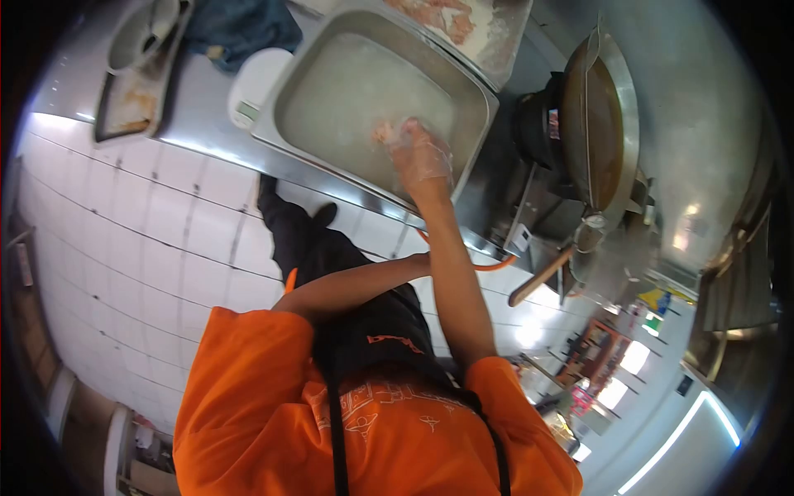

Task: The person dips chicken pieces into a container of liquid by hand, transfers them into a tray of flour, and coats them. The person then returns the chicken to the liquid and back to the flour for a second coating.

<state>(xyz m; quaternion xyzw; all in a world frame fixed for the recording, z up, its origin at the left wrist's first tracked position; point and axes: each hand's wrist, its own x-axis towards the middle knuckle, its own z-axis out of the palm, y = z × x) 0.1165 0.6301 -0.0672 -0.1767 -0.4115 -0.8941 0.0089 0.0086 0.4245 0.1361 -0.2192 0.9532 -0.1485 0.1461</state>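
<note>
My right hand (pixel 420 155), in a thin clear glove, reaches into a deep steel pan (pixel 475 107) of cloudy pale liquid (pixel 356 83). Its fingers are closed around a pinkish piece of raw meat (pixel 383 132) at the liquid's surface. My left forearm (pixel 364 287) crosses in front of my body, and its hand is hidden behind my right forearm.
A floured tray with raw meat (pixel 447 18) adjoins the pan's far side. At right sits a large wok of brown oil (pixel 608 132). Left of the pan are a white scale (pixel 256 83), a blue cloth (pixel 240 33) and a stained metal tray (pixel 132 112).
</note>
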